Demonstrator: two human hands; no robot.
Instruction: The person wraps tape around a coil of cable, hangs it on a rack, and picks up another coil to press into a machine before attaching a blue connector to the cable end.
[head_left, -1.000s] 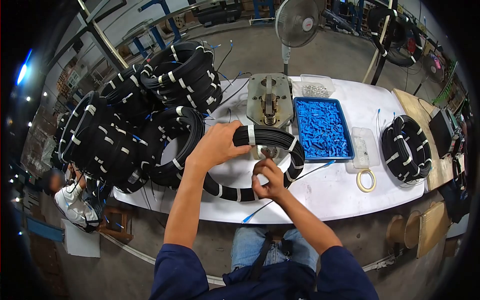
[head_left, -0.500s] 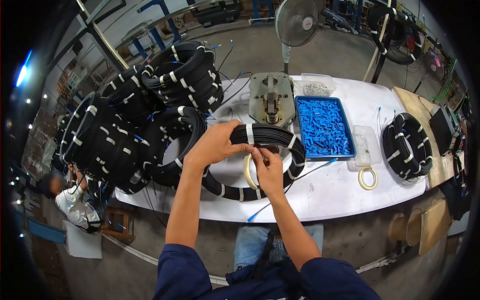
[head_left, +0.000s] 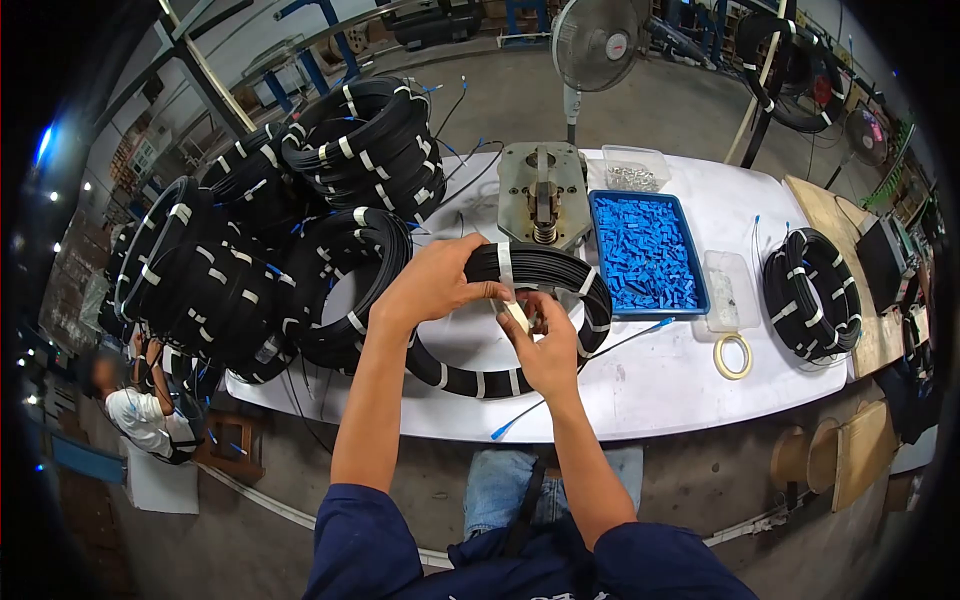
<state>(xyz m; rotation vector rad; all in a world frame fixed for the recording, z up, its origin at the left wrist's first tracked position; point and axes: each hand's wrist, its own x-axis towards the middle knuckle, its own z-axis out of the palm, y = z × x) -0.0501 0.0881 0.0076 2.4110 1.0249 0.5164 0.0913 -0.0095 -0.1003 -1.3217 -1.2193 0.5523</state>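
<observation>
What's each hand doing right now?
Left hand: closed, gripping the black cable coil.
Right hand: closed, holding a cream tape roll.

We're looking over a grey floor (head_left: 680,118) here, white table (head_left: 650,400) in front of us, standing fan (head_left: 597,45) at the far side, bluish light (head_left: 45,145) glaring far left!

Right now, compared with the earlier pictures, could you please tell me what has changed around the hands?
The right hand has moved up to the thumb of the left hand. The cream tape roll it holds, seen nearly face-on half a second ago, is now turned nearly edge-on. The left hand stays on the upper left of the black cable coil; the blue tray and loose tape roll stay put.
</observation>
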